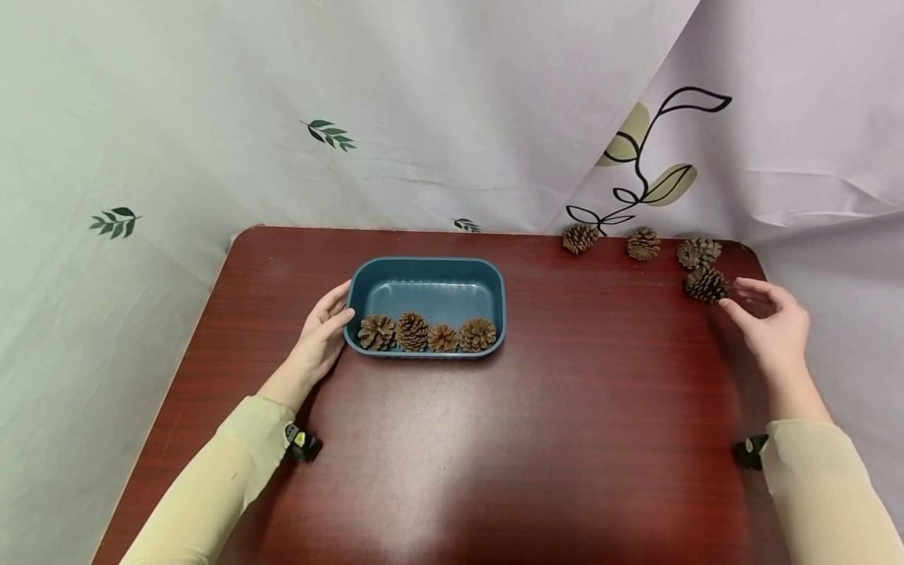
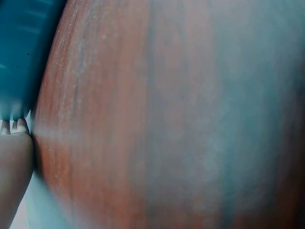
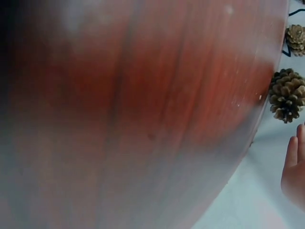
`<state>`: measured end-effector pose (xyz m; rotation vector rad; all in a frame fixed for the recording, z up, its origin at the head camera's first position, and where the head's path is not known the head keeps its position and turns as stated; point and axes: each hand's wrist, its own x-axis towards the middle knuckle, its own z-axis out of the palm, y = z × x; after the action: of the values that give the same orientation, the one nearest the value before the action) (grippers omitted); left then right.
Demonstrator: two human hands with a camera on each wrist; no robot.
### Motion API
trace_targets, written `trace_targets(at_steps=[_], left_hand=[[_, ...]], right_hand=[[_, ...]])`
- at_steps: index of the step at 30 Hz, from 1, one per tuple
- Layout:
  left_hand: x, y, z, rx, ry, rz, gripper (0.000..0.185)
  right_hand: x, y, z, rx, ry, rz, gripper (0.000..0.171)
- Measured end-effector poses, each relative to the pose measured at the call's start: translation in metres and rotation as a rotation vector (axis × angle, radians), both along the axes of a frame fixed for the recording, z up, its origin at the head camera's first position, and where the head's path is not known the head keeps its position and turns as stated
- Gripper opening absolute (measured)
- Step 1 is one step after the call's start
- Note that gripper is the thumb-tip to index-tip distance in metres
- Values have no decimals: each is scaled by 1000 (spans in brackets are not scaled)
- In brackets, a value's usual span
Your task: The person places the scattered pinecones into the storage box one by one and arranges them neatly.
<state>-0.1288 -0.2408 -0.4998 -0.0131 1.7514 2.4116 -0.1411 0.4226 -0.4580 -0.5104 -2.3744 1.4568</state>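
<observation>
A blue rectangular tray (image 1: 427, 263) stands left of centre on the table, with several brown pine cones (image 1: 413, 332) lined up along its near side. My left hand (image 1: 321, 333) grips the tray's left end, thumb at the rim and fingers against the outer wall. In the left wrist view, fingertips (image 2: 20, 126) meet the tray's wall (image 2: 28, 57). My right hand (image 1: 773, 318) is at the table's right edge, thumb and fingers spread beside a dark pine cone (image 1: 706, 284). The right wrist view shows these fingers (image 3: 292, 152) just short of a pine cone (image 3: 287, 94).
Along the back edge of the reddish-brown table (image 1: 565, 392) lie more pine cones: one at left (image 1: 580, 238), one in the middle (image 1: 643, 245) and one at right (image 1: 698, 253), close behind the dark one. A pale patterned curtain (image 1: 438, 118) hangs behind the table.
</observation>
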Motion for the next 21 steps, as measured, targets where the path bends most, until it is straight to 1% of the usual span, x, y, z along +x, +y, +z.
trace_targets(at_steps=[3, 9, 15, 18, 21], left_hand=[[0, 0, 0, 3, -3, 2, 52], [0, -1, 0, 0, -14, 8, 55], [0, -1, 2, -6, -14, 1, 56], [0, -1, 2, -6, -10, 0, 53], [0, -1, 1, 0, -6, -12, 52]], right_hand=[[-2, 6, 0, -10, -21, 26, 39], [-7, 17, -1, -23, -26, 103, 44], [-11, 24, -5, -62, -34, 178, 48], [-11, 26, -8, -65, -45, 205, 49], [-11, 26, -9, -67, -61, 213, 48]])
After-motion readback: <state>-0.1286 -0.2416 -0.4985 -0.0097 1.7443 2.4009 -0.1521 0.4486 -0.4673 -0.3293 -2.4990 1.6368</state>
